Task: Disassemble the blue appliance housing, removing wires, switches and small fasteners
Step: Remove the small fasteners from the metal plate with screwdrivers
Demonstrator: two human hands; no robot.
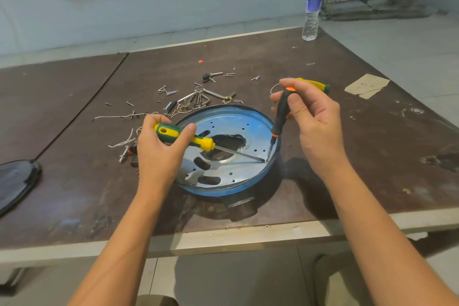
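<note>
Counted across the worktop [74, 77]: two hands, three screwdrivers, one blue housing, one bottle, one cardboard scrap. Far left, one dark glossy oval piece [15, 181], cut off by the picture edge and well apart from the rest. Next, one dark seam [82, 105] running diagonally across the brown surface. Then a scatter of loose screws [171, 92], white wire ends [116, 117] and one bunch of hex keys [196, 100], spread behind and left of the housing; too many and too small for a sure count. After that the left hand [159, 149], fingers and thumb curled round the yellow-green screwdriver [183, 138], shaft laid low across the housing toward the right. In the middle, close to the near edge, the blue housing [218, 190]: round, lying flat, with a silvery perforated plate inside, three oval slots and one ragged central hole. Right of that, the right hand [315, 119], pinching the top of the black-orange screwdriver [279, 119], held nearly upright, tip set against the other tip just inside the housing's right rim. Behind those fingers, a third screwdriver [316, 85], yellow and green, lying on the worktop and mostly hidden. Further right, bare surface up to the cardboard scrap [367, 87]. At the far corner, one water bottle [311, 12], upright near the edge.
</note>
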